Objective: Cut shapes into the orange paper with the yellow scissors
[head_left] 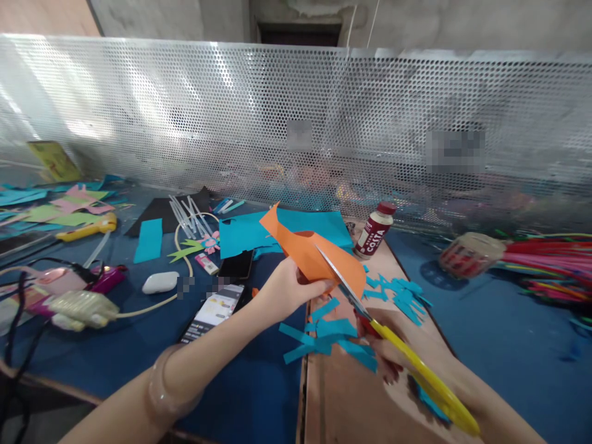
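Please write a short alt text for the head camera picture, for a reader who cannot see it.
A person's left hand holds an orange paper piece while the right hand cuts into it with yellow-handled scissors. Blue paper scraps lie below on a cluttered blue table, with a phone, a Costa bottle and a perforated metal screen behind.

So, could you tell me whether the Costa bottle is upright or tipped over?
Upright: the bottle stands on its base with its red cap on top, behind the orange paper.

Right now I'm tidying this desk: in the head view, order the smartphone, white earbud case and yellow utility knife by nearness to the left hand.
1. Black smartphone, just left of the left hand.
2. White earbud case, farther left.
3. Yellow utility knife, far left, toward the back.
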Demonstrator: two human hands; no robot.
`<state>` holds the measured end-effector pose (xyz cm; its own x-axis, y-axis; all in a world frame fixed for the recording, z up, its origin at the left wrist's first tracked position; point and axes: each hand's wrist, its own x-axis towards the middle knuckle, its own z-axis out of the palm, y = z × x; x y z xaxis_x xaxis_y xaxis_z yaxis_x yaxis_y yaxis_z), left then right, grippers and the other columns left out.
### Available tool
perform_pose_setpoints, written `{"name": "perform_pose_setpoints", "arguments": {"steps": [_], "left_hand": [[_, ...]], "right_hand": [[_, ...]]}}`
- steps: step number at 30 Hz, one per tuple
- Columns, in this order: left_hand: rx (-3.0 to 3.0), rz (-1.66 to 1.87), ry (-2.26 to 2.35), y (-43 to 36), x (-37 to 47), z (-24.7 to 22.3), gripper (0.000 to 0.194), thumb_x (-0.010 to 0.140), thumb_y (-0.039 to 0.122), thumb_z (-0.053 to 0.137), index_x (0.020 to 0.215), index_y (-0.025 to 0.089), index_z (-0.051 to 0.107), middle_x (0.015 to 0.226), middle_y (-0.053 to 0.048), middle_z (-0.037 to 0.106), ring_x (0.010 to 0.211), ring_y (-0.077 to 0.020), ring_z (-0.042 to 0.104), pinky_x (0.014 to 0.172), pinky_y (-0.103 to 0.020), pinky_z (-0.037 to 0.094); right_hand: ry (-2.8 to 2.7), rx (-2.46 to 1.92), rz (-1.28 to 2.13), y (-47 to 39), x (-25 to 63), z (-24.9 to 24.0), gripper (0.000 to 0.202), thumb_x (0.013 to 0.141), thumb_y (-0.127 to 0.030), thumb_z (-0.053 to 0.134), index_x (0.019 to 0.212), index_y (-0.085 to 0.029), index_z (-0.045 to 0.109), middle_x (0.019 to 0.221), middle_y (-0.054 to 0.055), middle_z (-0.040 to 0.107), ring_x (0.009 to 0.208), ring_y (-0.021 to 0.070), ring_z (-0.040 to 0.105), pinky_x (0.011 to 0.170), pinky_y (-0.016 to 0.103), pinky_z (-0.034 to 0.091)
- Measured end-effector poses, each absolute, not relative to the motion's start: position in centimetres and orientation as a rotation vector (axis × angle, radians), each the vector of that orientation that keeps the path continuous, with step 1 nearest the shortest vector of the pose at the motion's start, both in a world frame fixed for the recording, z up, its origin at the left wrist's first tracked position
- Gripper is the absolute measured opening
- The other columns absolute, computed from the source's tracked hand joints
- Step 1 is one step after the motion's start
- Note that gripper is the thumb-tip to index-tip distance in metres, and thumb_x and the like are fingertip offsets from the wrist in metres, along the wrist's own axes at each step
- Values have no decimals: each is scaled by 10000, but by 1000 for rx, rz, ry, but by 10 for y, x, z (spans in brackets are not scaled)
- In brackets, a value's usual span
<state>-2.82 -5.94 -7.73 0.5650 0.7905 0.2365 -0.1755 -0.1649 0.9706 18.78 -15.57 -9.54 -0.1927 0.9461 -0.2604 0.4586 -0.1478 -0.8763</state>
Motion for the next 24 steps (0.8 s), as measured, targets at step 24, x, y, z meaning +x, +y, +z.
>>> {"name": "perform_pose_setpoints", "arguments": {"steps": [24], "left_hand": [[1381,1383,660,-25,-48,-58,249,786,302,672,959,139,597,949,-50,687,791,-138,631,668,-228,493]], "right_hand": [[-1971,-1526,1065,-164,186,-78,390,916,-530,458,1188,-269,560,1054,51,641,925,203,626,694,271,525]]}}
